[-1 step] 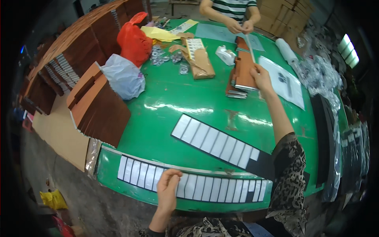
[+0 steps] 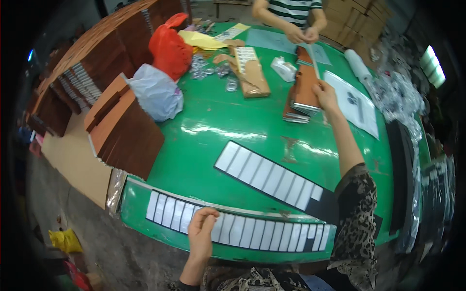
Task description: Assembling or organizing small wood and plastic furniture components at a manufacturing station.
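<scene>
My right hand (image 2: pixel 326 95) reaches far across the table, its fingers closed at the right edge of a small stack of brown panels (image 2: pixel 306 89) with pale edges. A narrow pale strip (image 2: pixel 313 60) runs from a co-worker's hands (image 2: pixel 303 36) down to beside my fingertips; whether I also pinch it is unclear. My left hand (image 2: pixel 200 233) is closed in a pinch over a long black strip with white rectangles (image 2: pixel 242 232) along the table's near edge. Anything between those fingertips is too small to see. A second black-and-white strip (image 2: pixel 264 173) lies slantwise beyond it, partly under my right sleeve.
Brown panels (image 2: pixel 128 131) stand stacked at left, near a white bag (image 2: pixel 158 92) and a red bag (image 2: pixel 170 48). A paper-wrapped packet (image 2: pixel 255 82) and a tape dispenser (image 2: pixel 284 69) lie farther back. Clear plastic (image 2: pixel 400 92) and long black strips (image 2: pixel 400 174) line the right side.
The whole view has shifted slightly, so the table things sit a little farther right. My left hand has moved slightly left along the near strip. My right hand stays at the brown stack.
</scene>
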Demonstrator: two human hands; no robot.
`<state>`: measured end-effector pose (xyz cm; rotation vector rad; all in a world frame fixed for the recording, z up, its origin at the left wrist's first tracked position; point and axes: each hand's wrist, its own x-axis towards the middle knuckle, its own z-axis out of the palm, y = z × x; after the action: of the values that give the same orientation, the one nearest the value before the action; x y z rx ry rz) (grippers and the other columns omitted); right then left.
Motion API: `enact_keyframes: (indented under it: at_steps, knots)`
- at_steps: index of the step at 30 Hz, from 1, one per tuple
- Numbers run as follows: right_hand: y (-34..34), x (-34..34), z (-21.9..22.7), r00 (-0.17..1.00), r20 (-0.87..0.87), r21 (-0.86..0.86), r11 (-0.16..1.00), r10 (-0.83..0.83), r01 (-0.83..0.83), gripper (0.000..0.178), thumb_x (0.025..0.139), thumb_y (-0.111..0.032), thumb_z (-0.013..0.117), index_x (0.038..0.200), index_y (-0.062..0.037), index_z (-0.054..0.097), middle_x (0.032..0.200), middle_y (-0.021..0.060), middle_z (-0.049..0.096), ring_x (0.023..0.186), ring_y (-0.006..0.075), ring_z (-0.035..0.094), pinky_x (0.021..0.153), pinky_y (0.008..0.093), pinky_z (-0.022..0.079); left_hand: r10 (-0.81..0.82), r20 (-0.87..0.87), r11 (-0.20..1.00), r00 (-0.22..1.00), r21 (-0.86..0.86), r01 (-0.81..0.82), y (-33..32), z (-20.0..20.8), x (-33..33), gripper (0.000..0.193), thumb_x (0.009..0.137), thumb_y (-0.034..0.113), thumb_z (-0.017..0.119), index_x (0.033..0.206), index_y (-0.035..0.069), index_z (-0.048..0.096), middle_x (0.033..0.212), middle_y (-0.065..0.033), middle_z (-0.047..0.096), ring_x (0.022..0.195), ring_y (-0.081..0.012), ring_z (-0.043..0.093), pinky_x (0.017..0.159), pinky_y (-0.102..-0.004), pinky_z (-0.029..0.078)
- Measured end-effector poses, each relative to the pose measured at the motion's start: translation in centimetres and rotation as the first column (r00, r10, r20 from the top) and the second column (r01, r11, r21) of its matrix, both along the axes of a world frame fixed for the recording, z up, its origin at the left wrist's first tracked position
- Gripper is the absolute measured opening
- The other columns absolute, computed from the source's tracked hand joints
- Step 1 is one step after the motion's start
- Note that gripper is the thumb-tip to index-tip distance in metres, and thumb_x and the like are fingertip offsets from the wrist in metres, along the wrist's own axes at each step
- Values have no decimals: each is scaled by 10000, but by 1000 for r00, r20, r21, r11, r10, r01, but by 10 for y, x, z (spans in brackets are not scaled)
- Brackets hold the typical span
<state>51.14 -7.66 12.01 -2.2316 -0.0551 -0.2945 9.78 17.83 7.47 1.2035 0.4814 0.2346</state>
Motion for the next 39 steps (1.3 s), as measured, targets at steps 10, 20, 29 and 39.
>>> enact_keyframes:
  at_steps: [10,20,29,39]
  knots:
    - [-35,36,-45,973,228,-287,952,-41,107,345,898,-260,550,1153,-39,624,1180,180,589,1118,322,553,943,388,421,50,369,77,928,925,-372,147,76,57,161,829,-5,590,989,15,587,1004,-134,594,939,-283,558,823,-367,430]
    - [-49,-163,-10,989,59,-41,990,139,-136,244,928,-84,511,1150,-8,578,1096,67,584,1025,140,521,874,274,399,323,52,-131,945,991,-10,301,131,130,501,851,282,626,1260,34,474,1180,-193,560,1134,-349,506,924,-451,404]
    - [-70,-310,-5,986,55,78,984,155,-159,154,897,11,522,1019,27,615,991,58,602,918,129,557,819,253,432,-28,367,160,930,920,-358,224,134,119,419,897,236,584,1248,35,474,1064,-129,584,978,-232,558,815,-358,464]
    - [22,-473,-8,814,154,-132,828,560,-545,690,638,-239,781,1222,9,509,1208,155,520,1054,339,543,892,413,460,-272,99,762,957,-586,277,-81,13,-82,515,960,322,492,1389,89,326,1297,-65,470,1204,-194,461,1017,-393,385]
